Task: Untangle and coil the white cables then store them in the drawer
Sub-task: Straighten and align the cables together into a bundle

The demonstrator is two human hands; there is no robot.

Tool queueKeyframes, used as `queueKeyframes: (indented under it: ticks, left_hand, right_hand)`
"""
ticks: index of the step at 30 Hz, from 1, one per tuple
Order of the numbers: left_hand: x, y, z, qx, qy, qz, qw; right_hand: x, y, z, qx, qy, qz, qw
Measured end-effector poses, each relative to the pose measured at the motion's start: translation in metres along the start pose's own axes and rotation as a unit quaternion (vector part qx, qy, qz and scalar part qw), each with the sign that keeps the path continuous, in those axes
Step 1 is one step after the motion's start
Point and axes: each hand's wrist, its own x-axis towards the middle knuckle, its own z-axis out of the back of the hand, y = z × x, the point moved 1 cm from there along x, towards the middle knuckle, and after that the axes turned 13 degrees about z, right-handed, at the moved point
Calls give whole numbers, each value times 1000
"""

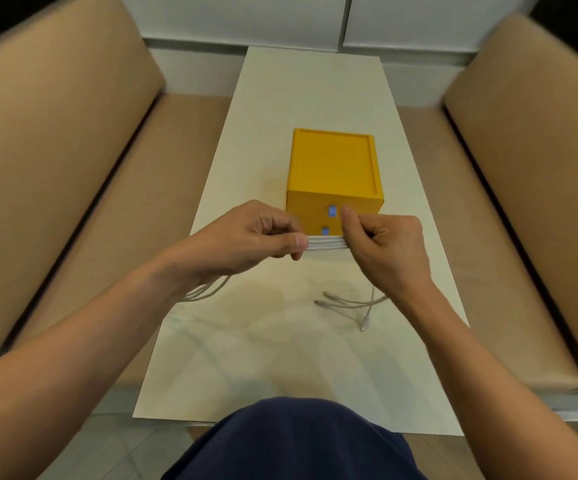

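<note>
left hand (246,237): grip clenched on the white cables (325,243), thumb laid over a flat bundle of parallel strands, slack loops showing below the wrist. the bundle runs level and taut above the tabletop (280,358), just in front of the yellow drawer unit (332,168), whose two blue-handled drawers sit pushed in. right hand (384,244): grip pinching the bundle's other side, with loose plug ends (349,301) lying on the tabletop below it.
</note>
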Motion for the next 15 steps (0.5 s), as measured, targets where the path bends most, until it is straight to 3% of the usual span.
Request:
queueKeyframes:
  ticks: [2, 4, 7, 9, 15]
  left_hand:
    - [-1, 1, 4, -6, -1, 3, 1000]
    - [-1, 0, 8, 6, 2, 0, 1000]
    - [-1, -1, 11, 33, 18, -9, 999]
    - [-3, -3, 15, 43, 36, -10, 998]
    - [4, -7, 31, 22, 90, 42, 995]
  right_hand:
    - [3, 4, 18, 108, 85, -29, 990]
    - [6, 3, 37, 179, 218, -50, 958]
    - [8, -10, 57, 198, 363, -72, 908]
    - [10, -11, 65, 200, 386, -67, 898]
    - [25, -1, 81, 201, 316, -26, 927]
